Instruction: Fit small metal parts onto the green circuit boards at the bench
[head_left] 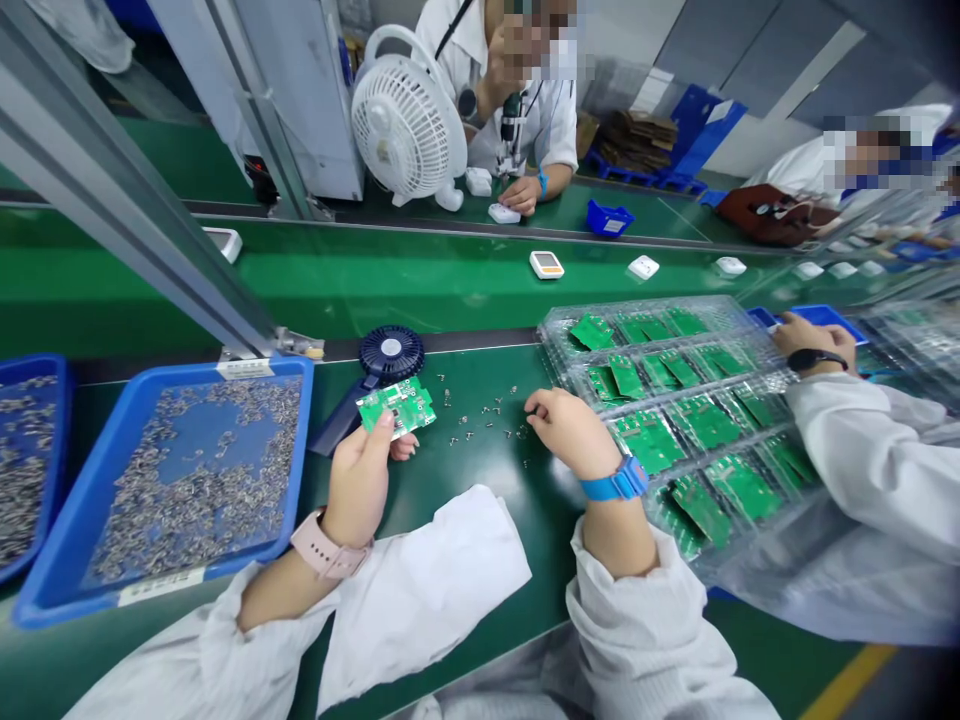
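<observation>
My left hand (364, 470), with a pink watch band at the wrist, holds a green circuit board (397, 408) between thumb and fingers, above a dark blue handheld fan (391, 352). My right hand (574, 430), wearing a blue wristband, has its fingertips pinched together low over the green table (480, 462). Whatever those fingertips may grip is too small to make out. Small metal parts (491, 410) lie scattered between my two hands. Just right of my right hand, a clear plastic tray (559, 345) holds several green boards in its compartments.
A blue tray (304, 450) of small metal parts stands at the left, with another beside it. White cloth (435, 590) lies in front. Beyond are a metal post (135, 190), a belt with white devices and a white fan (409, 125). Another person's hand (814, 340) reaches in at right.
</observation>
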